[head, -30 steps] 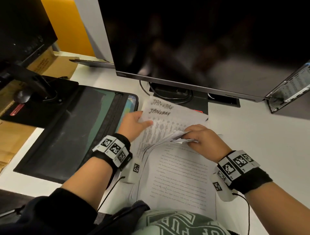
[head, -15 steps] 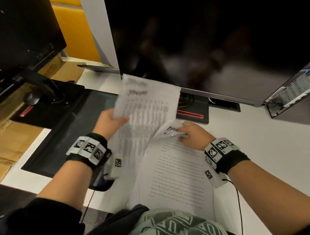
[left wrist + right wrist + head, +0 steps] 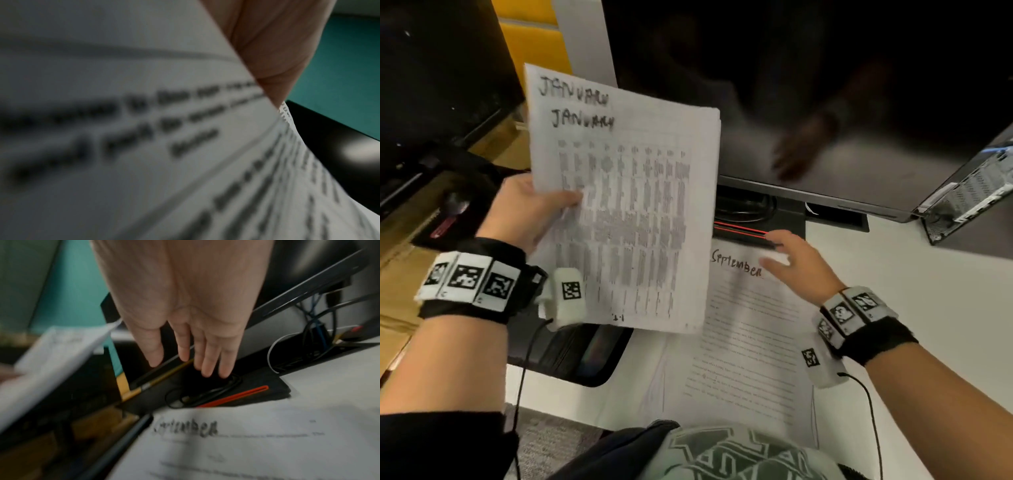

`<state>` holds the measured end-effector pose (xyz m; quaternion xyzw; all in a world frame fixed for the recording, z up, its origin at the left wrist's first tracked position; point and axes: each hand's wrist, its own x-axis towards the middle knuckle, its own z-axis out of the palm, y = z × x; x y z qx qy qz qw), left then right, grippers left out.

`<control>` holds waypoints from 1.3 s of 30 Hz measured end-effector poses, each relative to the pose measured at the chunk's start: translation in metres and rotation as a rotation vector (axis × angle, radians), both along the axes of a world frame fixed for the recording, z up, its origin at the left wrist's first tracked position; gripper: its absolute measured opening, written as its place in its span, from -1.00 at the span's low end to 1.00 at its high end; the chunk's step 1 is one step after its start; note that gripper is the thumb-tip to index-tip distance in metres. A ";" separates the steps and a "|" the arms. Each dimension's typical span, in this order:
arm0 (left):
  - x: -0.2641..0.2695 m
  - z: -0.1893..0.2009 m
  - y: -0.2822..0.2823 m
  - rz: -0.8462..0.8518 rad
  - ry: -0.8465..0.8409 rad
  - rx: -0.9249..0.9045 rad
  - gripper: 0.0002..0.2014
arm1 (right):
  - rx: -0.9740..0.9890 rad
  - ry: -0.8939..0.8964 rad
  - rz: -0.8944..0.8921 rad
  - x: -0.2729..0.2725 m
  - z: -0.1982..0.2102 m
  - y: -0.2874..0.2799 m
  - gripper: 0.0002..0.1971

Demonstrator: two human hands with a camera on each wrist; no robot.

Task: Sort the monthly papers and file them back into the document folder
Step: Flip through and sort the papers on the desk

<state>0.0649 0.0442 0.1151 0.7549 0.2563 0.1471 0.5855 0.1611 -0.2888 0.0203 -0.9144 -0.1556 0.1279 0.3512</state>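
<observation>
My left hand (image 3: 536, 209) grips a thin stack of white sheets marked "January" (image 3: 626, 205) by its left edge and holds it up off the desk, thumb on the front. The left wrist view shows those January sheets (image 3: 144, 146) close up and blurred against my fingers (image 3: 273, 48). My right hand (image 3: 796, 265) hovers open, fingers straight, above the top of the "September" sheet (image 3: 750, 346) lying flat on the desk. In the right wrist view the right hand (image 3: 185, 337) reaches over the September sheet (image 3: 246, 443). The black document folder (image 3: 578, 353) lies at the left, mostly hidden.
A large dark monitor (image 3: 825, 102) stands close behind, its black base (image 3: 750, 222) with a red stripe just beyond my right fingers. Cables (image 3: 312, 337) trail behind it. A second monitor (image 3: 431, 68) and cardboard (image 3: 400, 274) sit at left. White desk (image 3: 928, 308) extends right.
My left hand has lifted the January sheets up off the pile. My right hand has let go of the folded pages and opened, and the September heading now shows.
</observation>
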 end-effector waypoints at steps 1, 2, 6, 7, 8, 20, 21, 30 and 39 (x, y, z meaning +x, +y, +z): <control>0.002 -0.008 -0.007 -0.034 0.012 -0.034 -0.70 | 0.135 0.063 -0.057 -0.005 0.007 -0.005 -0.66; 0.004 -0.017 -0.016 -0.072 0.034 -0.065 -0.72 | 0.269 0.135 -0.115 -0.010 0.015 -0.009 -0.76; 0.009 -0.062 -0.065 -0.289 0.180 -0.183 -0.74 | 0.669 0.468 -0.255 -0.026 0.034 -0.024 -0.56; 0.008 -0.073 -0.078 -0.338 0.219 -0.199 -0.71 | 0.702 0.500 -0.279 -0.029 0.033 -0.029 -0.52; 0.008 -0.083 -0.089 -0.378 0.250 -0.211 -0.69 | 0.711 0.496 -0.311 -0.032 0.031 -0.033 -0.57; 0.020 -0.122 -0.137 -0.537 0.357 0.107 -0.47 | -0.028 0.021 -0.384 -0.024 -0.004 -0.044 -0.43; 0.021 -0.125 -0.138 -0.544 0.356 0.129 -0.50 | -0.037 -0.047 -0.302 -0.022 -0.001 -0.034 -0.39; 0.025 -0.132 -0.124 -0.458 0.254 0.131 -0.77 | -0.144 0.003 0.173 -0.019 -0.003 0.018 -0.79; 0.050 -0.153 -0.117 -0.511 0.358 0.266 -0.88 | -0.040 -0.047 0.172 -0.024 -0.030 0.016 -0.87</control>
